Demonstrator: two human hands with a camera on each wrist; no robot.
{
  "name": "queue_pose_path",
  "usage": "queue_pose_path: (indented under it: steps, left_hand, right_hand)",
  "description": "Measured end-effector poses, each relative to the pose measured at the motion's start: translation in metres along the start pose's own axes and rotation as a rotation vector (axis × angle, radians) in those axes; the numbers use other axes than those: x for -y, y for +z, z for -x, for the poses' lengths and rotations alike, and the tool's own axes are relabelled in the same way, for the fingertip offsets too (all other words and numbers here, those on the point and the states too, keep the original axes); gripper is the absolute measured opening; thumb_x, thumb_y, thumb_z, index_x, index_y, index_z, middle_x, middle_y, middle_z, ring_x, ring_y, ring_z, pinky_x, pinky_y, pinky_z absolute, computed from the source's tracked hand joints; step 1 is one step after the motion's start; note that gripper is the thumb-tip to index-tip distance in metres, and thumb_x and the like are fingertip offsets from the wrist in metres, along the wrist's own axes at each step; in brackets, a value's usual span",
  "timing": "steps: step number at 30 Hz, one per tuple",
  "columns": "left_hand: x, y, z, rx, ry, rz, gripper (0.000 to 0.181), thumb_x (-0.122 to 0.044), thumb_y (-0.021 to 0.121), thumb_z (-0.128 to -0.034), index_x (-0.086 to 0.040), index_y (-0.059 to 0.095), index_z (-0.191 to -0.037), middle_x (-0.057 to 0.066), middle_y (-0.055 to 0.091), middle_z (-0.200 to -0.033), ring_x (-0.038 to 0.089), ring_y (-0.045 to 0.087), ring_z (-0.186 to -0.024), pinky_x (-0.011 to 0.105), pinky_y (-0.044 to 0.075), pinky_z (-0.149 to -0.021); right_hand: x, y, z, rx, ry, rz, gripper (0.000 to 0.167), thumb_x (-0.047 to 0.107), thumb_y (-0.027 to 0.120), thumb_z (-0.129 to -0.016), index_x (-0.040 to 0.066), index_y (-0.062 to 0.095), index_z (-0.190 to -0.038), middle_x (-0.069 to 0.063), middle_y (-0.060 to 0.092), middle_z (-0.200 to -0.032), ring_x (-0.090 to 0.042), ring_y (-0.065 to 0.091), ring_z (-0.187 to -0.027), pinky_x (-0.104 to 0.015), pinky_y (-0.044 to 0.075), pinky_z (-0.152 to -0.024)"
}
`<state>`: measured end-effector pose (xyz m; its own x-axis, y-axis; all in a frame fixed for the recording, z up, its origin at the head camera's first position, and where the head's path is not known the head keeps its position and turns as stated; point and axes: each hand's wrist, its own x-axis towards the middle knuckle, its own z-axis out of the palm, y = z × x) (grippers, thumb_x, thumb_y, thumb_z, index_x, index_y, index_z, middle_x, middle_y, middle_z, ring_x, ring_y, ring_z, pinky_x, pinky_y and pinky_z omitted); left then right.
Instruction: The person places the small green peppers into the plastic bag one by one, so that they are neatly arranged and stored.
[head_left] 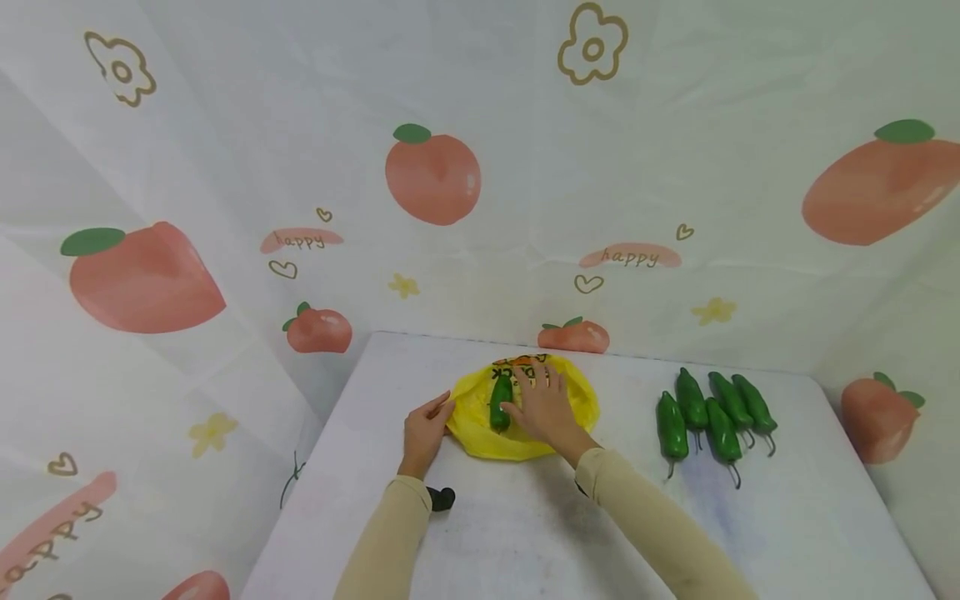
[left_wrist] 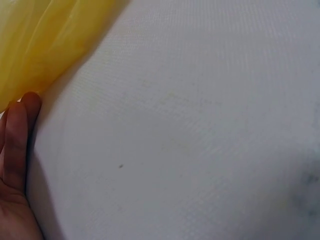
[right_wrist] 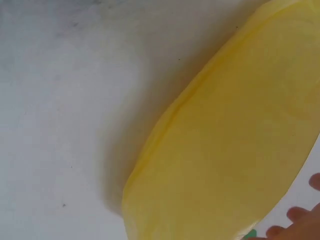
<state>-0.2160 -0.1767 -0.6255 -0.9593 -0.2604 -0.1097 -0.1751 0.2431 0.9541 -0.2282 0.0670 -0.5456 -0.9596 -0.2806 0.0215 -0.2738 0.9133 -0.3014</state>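
Observation:
A yellow plastic bag (head_left: 480, 446) with dark printing lies on the table, its mouth spread wide. Inside the mouth is a green pepper (head_left: 501, 404). At the bag's left rim my left hand (head_left: 424, 435) holds the edge between thumb and fingers; in the left wrist view, its fingertips meet the yellow plastic (left_wrist: 55, 45). My right hand (head_left: 547, 411) reaches over the bag with fingers spread, its thumb close beside the pepper. Whether that thumb touches the pepper I cannot tell. Bag plastic (right_wrist: 225, 130) fills much of the right wrist view, with fingertips at the lower right.
Several green peppers (head_left: 723, 429) with stems lie grouped on the right of the white table (head_left: 510, 533). A small black object (head_left: 442, 499) sits by the left wrist, partly hidden by the sleeve. A printed white cloth (head_left: 510, 267) hangs behind and at the sides.

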Motion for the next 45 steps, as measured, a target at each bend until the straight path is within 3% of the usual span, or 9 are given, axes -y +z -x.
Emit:
queue_pose_path:
  steps: [9, 17, 24, 33, 45]
  left_hand:
    - [0.000, 0.002, 0.001, 0.009, 0.009, 0.000, 0.036, -0.039, 0.074, -0.0936, -0.027, 0.073, -0.128, 0.007, 0.077, -0.116, 0.012, 0.070, -0.084, 0.022, 0.059, -0.066]
    - [-0.001, 0.003, 0.002, 0.006, 0.021, -0.008, 0.035, -0.036, 0.072, -0.0953, -0.026, 0.073, -0.129, 0.007, 0.077, -0.116, 0.012, 0.070, -0.084, 0.022, 0.059, -0.067]
    - [-0.002, 0.003, 0.002, -0.003, 0.026, -0.029, 0.034, -0.036, 0.072, -0.0954, -0.027, 0.073, -0.128, 0.005, 0.078, -0.114, 0.012, 0.068, -0.081, 0.021, 0.057, -0.066]
    - [0.002, 0.004, 0.001, -0.019, 0.041, -0.046, 0.034, -0.036, 0.070, -0.0964, -0.025, 0.073, -0.128, 0.006, 0.078, -0.112, 0.012, 0.067, -0.077, 0.021, 0.056, -0.064]
    - [0.004, 0.001, 0.002, -0.063, 0.072, -0.046, 0.032, -0.036, 0.071, -0.0962, -0.025, 0.075, -0.126, 0.005, 0.079, -0.107, 0.012, 0.066, -0.072, 0.021, 0.056, -0.063]
  right_hand:
    - [-0.006, -0.004, 0.007, -0.014, -0.018, 0.120, 0.087, 0.073, 0.042, -0.096, 0.024, 0.022, -0.164, -0.016, 0.008, -0.172, -0.048, 0.008, -0.157, -0.073, 0.010, -0.121]
    - [-0.018, -0.009, 0.014, -0.032, -0.013, 0.100, 0.091, 0.077, 0.045, -0.093, 0.024, 0.023, -0.164, -0.013, 0.001, -0.173, -0.049, 0.002, -0.157, -0.076, 0.004, -0.119]
    - [-0.029, -0.015, 0.018, -0.048, 0.010, 0.126, 0.090, 0.076, 0.045, -0.093, 0.025, 0.022, -0.164, -0.012, 0.001, -0.174, -0.049, 0.002, -0.157, -0.077, 0.005, -0.118]
    - [-0.039, -0.022, 0.026, -0.039, 0.037, 0.096, 0.091, 0.077, 0.045, -0.092, 0.026, 0.023, -0.164, -0.013, 0.000, -0.173, -0.047, -0.003, -0.158, -0.077, 0.001, -0.118]
    - [-0.056, -0.021, 0.035, -0.061, 0.055, 0.071, 0.089, 0.073, 0.048, -0.093, 0.023, 0.025, -0.163, -0.017, 0.003, -0.172, -0.049, 0.000, -0.157, -0.077, 0.000, -0.118]
